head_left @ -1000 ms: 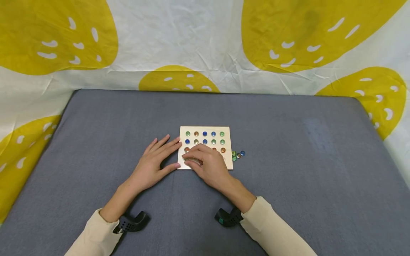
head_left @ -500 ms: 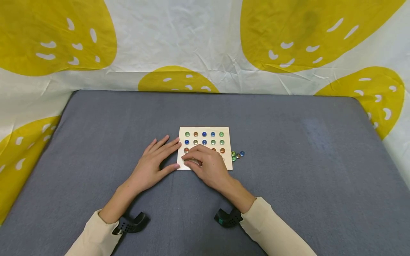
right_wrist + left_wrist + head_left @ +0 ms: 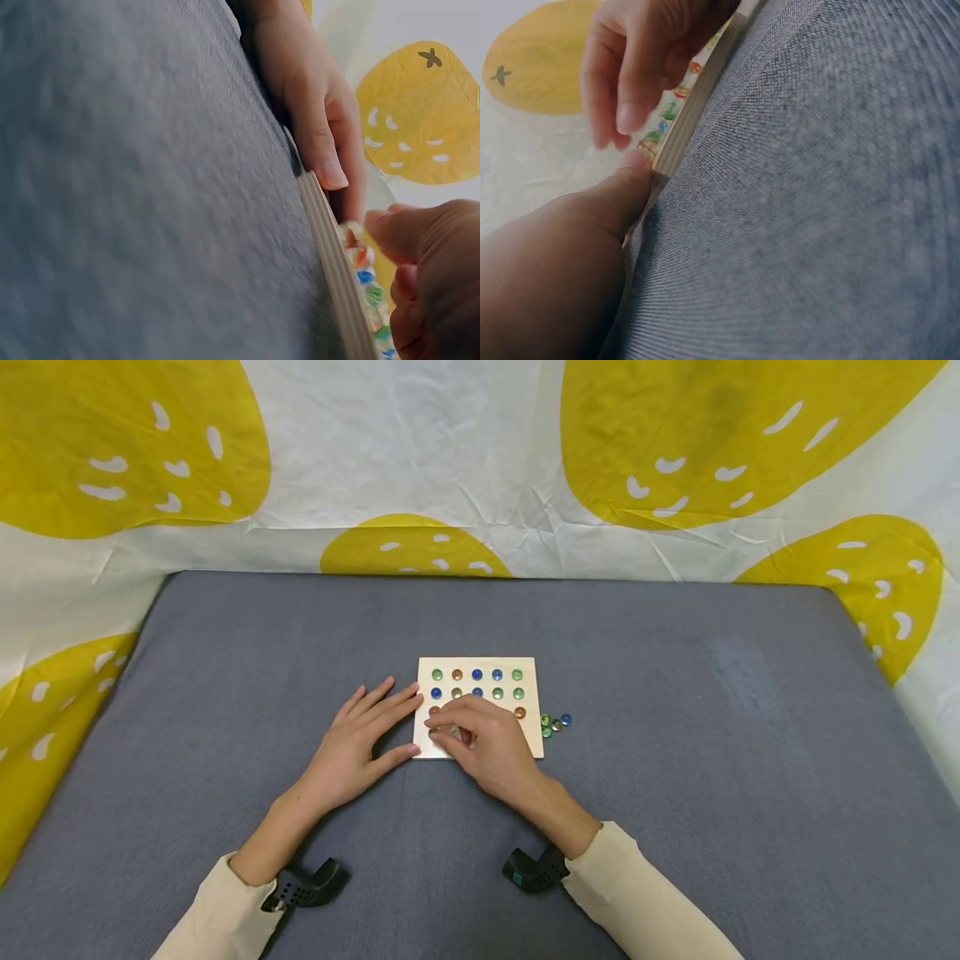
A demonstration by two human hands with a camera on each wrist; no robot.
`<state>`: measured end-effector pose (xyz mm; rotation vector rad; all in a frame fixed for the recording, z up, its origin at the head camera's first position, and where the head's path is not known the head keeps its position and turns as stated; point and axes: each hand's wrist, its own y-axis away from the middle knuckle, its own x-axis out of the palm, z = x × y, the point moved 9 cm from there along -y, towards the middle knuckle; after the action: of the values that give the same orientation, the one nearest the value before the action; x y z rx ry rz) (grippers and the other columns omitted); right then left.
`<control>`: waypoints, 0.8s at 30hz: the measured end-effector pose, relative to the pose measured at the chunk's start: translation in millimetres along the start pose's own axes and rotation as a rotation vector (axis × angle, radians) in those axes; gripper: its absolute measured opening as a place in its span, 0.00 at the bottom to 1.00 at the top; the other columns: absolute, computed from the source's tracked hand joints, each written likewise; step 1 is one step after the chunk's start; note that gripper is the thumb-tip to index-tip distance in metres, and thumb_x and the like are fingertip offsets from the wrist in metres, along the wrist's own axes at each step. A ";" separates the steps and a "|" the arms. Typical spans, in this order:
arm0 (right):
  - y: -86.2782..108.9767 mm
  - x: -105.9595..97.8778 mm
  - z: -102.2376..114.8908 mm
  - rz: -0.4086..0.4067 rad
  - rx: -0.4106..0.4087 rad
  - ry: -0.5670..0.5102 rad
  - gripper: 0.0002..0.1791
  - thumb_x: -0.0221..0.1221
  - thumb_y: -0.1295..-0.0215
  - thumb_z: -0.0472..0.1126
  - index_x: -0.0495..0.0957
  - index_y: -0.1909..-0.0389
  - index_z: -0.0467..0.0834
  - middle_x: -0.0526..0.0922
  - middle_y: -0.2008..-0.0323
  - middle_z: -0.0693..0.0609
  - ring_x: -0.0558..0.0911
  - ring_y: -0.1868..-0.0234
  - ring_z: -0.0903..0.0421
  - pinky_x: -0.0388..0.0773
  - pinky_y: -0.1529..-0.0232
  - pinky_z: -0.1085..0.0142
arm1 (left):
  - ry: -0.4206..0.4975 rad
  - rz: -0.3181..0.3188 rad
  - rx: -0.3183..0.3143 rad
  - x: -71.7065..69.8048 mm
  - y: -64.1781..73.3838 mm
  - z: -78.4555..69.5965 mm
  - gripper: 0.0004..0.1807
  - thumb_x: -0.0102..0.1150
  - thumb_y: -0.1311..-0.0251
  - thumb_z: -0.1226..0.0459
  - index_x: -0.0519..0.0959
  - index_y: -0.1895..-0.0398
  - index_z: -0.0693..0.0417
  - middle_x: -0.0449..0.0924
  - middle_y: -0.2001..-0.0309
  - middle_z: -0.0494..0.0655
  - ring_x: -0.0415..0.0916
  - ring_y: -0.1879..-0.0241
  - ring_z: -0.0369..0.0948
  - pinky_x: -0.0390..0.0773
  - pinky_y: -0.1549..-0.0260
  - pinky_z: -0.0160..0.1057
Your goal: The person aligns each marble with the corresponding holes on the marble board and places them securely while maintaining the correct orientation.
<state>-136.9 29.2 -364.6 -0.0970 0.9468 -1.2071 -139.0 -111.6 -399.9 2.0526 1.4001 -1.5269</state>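
A pale wooden board [image 3: 528, 747] bears rows of coloured glass marbles, with green, orange and blue ones [image 3: 477, 675] showing along its far rows. My left hand [image 3: 348, 752] lies at the board's left edge, fingers spread and straight, its thumb [image 3: 636, 159] at the near left corner. Over the board's near part is my right hand [image 3: 491, 743], thumb and index finger bent toward the left end of the near row. An amber-clear marble [image 3: 352, 234] sits right at those fingertips; I cannot tell whether they pinch it. The right hand hides much of the near rows.
Several loose marbles [image 3: 557, 725], green, brown and blue, lie just off the board's right edge. Grey cloth [image 3: 675, 760] covers the table. Behind it hangs a white curtain [image 3: 420, 452] with yellow shapes. Each wrist wears a black camera [image 3: 536, 870].
My right hand's fingers have shifted slightly over the board, now covering more of the third row. The left hand keeps its place at the edge.
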 end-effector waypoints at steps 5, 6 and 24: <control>-7.6 -15.6 6.6 -0.033 -0.009 -0.044 0.09 0.69 0.45 0.33 0.86 0.62 0.43 0.83 0.64 0.54 0.70 0.77 0.63 0.67 0.76 0.72 | -0.001 -0.007 -0.004 -2.3 0.9 0.1 0.35 0.62 0.40 0.51 0.67 0.31 0.49 0.62 0.30 0.44 0.50 0.29 0.50 0.44 0.33 0.57; -8.6 -19.2 7.7 -0.034 -0.010 -0.051 0.09 0.69 0.45 0.33 0.86 0.62 0.43 0.83 0.64 0.54 0.70 0.77 0.63 0.67 0.76 0.71 | 0.000 -0.004 -0.003 -2.0 1.0 0.1 0.34 0.62 0.40 0.51 0.67 0.31 0.49 0.62 0.30 0.44 0.50 0.29 0.51 0.44 0.33 0.57; 3.7 -108.8 -13.4 -0.134 0.100 0.063 0.08 0.70 0.45 0.35 0.86 0.64 0.45 0.81 0.67 0.56 0.71 0.76 0.63 0.68 0.78 0.71 | 0.007 0.015 -0.015 0.8 1.8 0.4 0.36 0.63 0.41 0.52 0.65 0.29 0.48 0.60 0.29 0.43 0.48 0.28 0.49 0.42 0.33 0.57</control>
<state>-147.1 125.6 -313.3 -0.0437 0.9445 -1.3856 -137.9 -112.4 -401.3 2.0565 1.3913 -1.5008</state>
